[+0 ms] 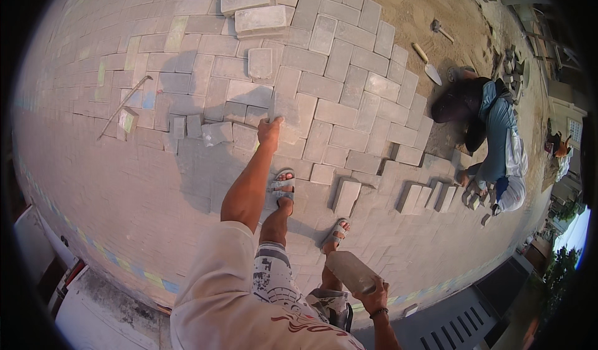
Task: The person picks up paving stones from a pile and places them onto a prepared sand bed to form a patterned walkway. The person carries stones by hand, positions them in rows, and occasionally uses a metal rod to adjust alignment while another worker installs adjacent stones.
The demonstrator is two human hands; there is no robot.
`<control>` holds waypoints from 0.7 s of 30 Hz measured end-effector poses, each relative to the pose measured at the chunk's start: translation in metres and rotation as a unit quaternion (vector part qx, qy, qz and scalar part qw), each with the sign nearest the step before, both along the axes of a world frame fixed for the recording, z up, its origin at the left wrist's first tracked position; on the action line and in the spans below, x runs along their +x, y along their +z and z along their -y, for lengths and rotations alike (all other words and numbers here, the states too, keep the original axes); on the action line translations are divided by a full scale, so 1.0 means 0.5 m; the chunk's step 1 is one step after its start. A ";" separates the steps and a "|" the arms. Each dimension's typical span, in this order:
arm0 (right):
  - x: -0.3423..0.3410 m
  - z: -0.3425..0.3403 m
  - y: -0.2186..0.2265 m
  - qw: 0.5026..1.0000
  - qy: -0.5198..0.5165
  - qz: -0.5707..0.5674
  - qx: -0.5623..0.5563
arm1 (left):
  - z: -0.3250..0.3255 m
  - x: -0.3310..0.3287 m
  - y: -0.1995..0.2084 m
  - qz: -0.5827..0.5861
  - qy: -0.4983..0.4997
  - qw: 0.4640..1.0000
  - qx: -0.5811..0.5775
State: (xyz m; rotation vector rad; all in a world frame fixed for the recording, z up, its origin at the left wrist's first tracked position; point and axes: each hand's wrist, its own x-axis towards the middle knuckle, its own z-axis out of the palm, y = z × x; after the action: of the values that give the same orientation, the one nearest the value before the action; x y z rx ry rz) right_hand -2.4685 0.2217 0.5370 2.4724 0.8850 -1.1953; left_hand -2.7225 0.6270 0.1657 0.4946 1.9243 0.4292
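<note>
My left hand (269,133) reaches out over the block paving, its fingers closed on the near end of a grey paving brick (284,110). Whether that brick touches the paving beneath cannot be made out. Close to my body, my right hand (374,295), with a dark band at the wrist, grips another grey paving brick (351,271) by one end. Left of my left hand lie some broken brick pieces (217,134) and small cut pieces (194,126). A loose brick (260,62) rests on the paving farther out.
Stacked bricks (260,21) stand at the far side. Upright bricks (346,196) and a row of bricks (428,197) lie to the right. A trowel (427,64) and a hammer (443,31) rest on sand. A co-worker (495,135) bends low there. A thin metal rod (124,108) lies left.
</note>
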 end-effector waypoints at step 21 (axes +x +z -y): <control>-0.033 -0.135 -0.411 0.951 -0.261 -0.059 0.157 | 0.177 0.057 -0.299 0.298 -0.075 0.950 -0.057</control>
State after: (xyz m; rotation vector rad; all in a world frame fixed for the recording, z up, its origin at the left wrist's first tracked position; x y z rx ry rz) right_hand -2.4851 0.2894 0.3317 3.0468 0.4807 -1.4696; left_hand -2.6942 0.5388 0.0164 0.3766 1.3095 0.3198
